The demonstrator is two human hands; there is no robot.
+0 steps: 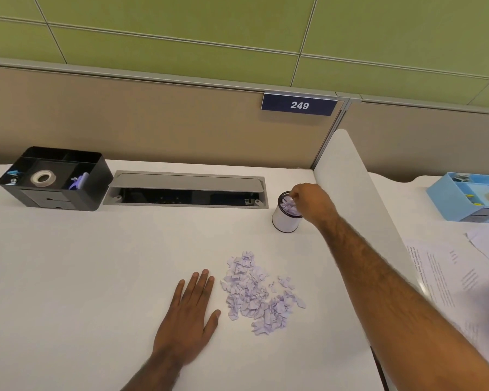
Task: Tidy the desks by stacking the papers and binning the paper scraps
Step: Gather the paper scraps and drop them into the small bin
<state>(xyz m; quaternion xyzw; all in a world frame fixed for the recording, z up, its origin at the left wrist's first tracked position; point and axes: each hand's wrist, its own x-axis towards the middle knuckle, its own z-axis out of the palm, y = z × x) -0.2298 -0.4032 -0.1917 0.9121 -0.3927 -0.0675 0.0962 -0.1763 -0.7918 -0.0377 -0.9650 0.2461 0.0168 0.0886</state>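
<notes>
A pile of small lilac paper scraps (259,293) lies on the white desk (96,263), right of centre. My left hand (188,314) rests flat on the desk beside the pile's left edge, fingers spread, holding nothing. A small white cylindrical bin (283,218) stands at the back right, with lilac scraps showing in its mouth. My right hand (312,201) hovers over the bin's rim, fingertips pinched down into the scraps at its top. Printed paper sheets (452,275) lie loosely overlapped on the neighbouring desk at the right.
A black desk organiser (54,179) with a tape roll stands at the back left. An open grey cable hatch (187,189) runs along the desk's back. A white divider panel (347,193) separates the desks. A blue organiser (472,197) sits on the right desk.
</notes>
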